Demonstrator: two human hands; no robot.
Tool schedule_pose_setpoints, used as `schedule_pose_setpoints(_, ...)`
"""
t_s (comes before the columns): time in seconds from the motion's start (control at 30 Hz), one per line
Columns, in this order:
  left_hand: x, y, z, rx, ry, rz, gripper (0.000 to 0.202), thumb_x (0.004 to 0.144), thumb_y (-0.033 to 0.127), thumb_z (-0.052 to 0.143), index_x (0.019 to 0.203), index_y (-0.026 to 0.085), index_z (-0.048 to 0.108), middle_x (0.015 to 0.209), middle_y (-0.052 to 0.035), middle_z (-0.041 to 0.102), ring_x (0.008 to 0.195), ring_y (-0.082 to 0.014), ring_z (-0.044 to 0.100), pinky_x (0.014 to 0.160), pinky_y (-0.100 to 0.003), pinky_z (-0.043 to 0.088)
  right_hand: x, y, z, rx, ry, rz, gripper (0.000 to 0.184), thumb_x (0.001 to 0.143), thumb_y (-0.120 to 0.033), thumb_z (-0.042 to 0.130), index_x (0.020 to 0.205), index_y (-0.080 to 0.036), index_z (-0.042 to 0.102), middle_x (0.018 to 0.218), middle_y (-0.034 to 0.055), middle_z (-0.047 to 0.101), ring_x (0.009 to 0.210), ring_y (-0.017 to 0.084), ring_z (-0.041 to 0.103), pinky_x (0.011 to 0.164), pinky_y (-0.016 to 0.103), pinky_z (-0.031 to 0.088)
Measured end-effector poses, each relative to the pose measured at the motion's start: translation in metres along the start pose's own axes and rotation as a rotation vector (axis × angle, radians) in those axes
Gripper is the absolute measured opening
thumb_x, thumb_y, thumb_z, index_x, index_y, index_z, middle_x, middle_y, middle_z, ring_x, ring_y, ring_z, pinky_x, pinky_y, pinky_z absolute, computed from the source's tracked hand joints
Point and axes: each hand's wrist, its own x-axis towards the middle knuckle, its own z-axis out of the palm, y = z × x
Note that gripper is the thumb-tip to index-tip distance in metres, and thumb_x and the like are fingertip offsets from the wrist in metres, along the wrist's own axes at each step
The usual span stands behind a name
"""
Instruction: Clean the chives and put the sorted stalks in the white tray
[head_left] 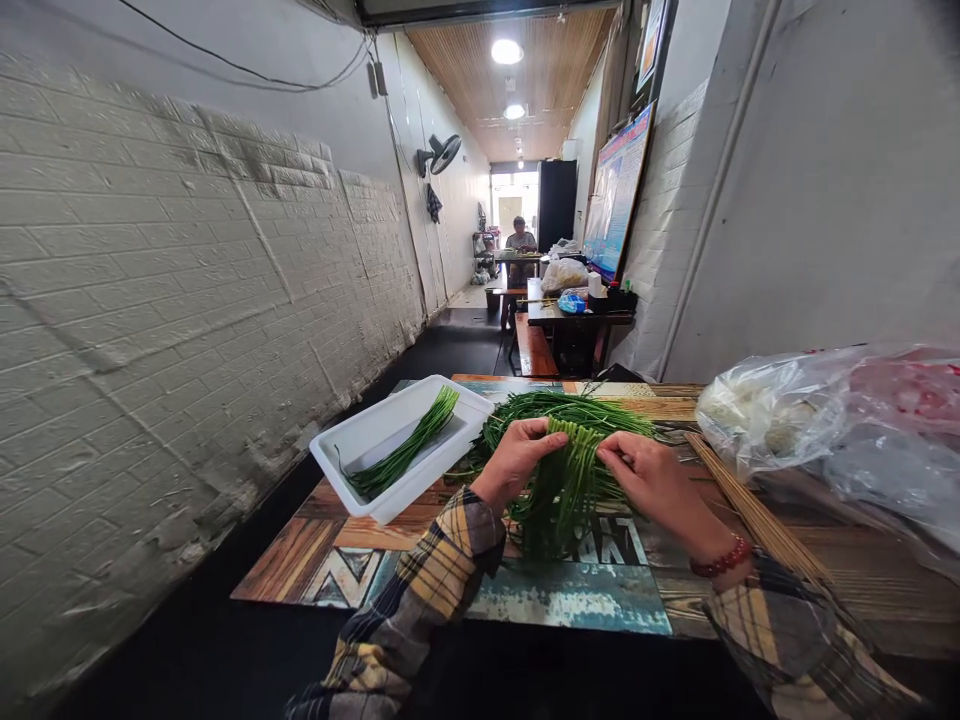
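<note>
A row of green garlic chives (pixel 570 490) hangs side by side between my hands, cut ends up and leaves drooping toward the tabletop. My left hand (pixel 521 455) is closed around the left end of the row, thumb over the stems. At the right end, the fingertips of my right hand (pixel 649 480) pinch together at the stems; a thin skewer inside the row cannot be made out. Behind my hands lies a loose heap of garlic chives (pixel 600 407). To the left, a white plastic tray (pixel 346 490) holds a bundle of chives (pixel 409 450).
Bamboo skewers (pixel 754 510) lie on the wood-patterned table (pixel 300 560) right of my right hand. Clear plastic bags (pixel 787 405) sit at the right edge. Farther back are a bench (pixel 534 348), another table with bags, and a seated person (pixel 520 238).
</note>
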Motion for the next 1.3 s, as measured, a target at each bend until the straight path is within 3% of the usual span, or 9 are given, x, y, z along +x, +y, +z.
schedule_pose_setpoints(0.17,-0.002,-0.004,0.006,-0.026,0.033,-0.023,0.031,0.06,0.036,0.082,0.07,0.01,0.069,0.063,0.0004,0.062,0.056,-0.0073,0.051,0.06,-0.022,0.04,-0.003,-0.003,0.002,-0.004,0.008,-0.004,0.022,0.091,-0.025,0.045,0.072,-0.02,0.054,0.07,0.0026,0.062,0.066,0.017,0.058,0.065,0.027,0.044)
schedule_pose_setpoints(0.33,-0.002,-0.002,0.002,0.018,-0.006,-0.036,0.035,0.061,0.037,0.081,0.081,0.01,0.072,0.075,-0.0036,0.067,0.066,-0.0112,0.056,0.068,-0.024,0.042,-0.004,0.001,-0.001,-0.019,-0.004,0.008,0.023,0.091,-0.026,0.044,0.072,-0.02,0.056,0.069,0.0028,0.064,0.065,0.017,0.059,0.064,0.027,0.044)
schedule_pose_setpoints(0.53,-0.002,-0.008,-0.009,0.089,0.16,0.108,0.025,0.063,0.035,0.079,0.073,0.013,0.071,0.071,-0.0002,0.062,0.069,-0.0095,0.049,0.069,-0.022,0.037,-0.006,0.005,-0.004,-0.03,-0.003,0.029,0.023,0.091,-0.029,0.045,0.074,-0.02,0.058,0.07,0.003,0.065,0.064,0.017,0.06,0.062,0.027,0.044)
schedule_pose_setpoints(0.73,-0.002,-0.011,-0.004,0.176,0.134,0.13,0.028,0.063,0.038,0.078,0.066,0.012,0.067,0.068,0.0001,0.057,0.068,-0.01,0.046,0.066,-0.021,0.035,-0.01,0.006,0.001,-0.038,0.001,0.034,0.023,0.09,-0.028,0.046,0.071,-0.021,0.057,0.068,0.003,0.064,0.062,0.017,0.059,0.061,0.027,0.045)
schedule_pose_setpoints(0.87,-0.003,-0.01,-0.002,0.155,0.127,0.1,0.029,0.065,0.038,0.077,0.072,0.012,0.069,0.069,0.0001,0.06,0.068,-0.0097,0.048,0.066,-0.021,0.037,-0.009,0.006,0.0,-0.039,-0.016,0.059,0.024,0.089,-0.03,0.047,0.071,-0.02,0.059,0.068,0.0023,0.065,0.062,0.016,0.06,0.06,0.027,0.044)
schedule_pose_setpoints(0.97,-0.005,-0.006,0.001,0.059,0.021,0.057,0.033,0.064,0.035,0.079,0.086,0.013,0.071,0.079,-0.0027,0.066,0.075,-0.0122,0.055,0.072,-0.023,0.042,-0.006,0.004,-0.002,-0.028,-0.041,0.097,0.024,0.089,-0.031,0.048,0.073,-0.02,0.062,0.069,0.0015,0.066,0.063,0.016,0.06,0.059,0.027,0.043)
schedule_pose_setpoints(1.07,-0.006,-0.004,0.007,0.026,-0.082,-0.023,0.036,0.059,0.034,0.082,0.085,0.011,0.071,0.083,-0.0059,0.068,0.074,-0.014,0.059,0.074,-0.026,0.045,-0.004,0.001,-0.004,-0.023,-0.051,0.099,0.024,0.089,-0.032,0.049,0.077,-0.02,0.065,0.072,0.0017,0.068,0.066,0.017,0.062,0.061,0.027,0.044)
schedule_pose_setpoints(1.3,-0.004,-0.012,0.012,-0.043,0.009,-0.067,0.035,0.057,0.034,0.084,0.08,0.01,0.072,0.077,-0.0047,0.07,0.066,-0.0127,0.06,0.069,-0.027,0.046,-0.007,0.002,-0.005,-0.02,-0.019,0.069,0.023,0.09,-0.032,0.049,0.08,-0.021,0.066,0.079,0.0038,0.07,0.071,0.019,0.064,0.064,0.029,0.047)
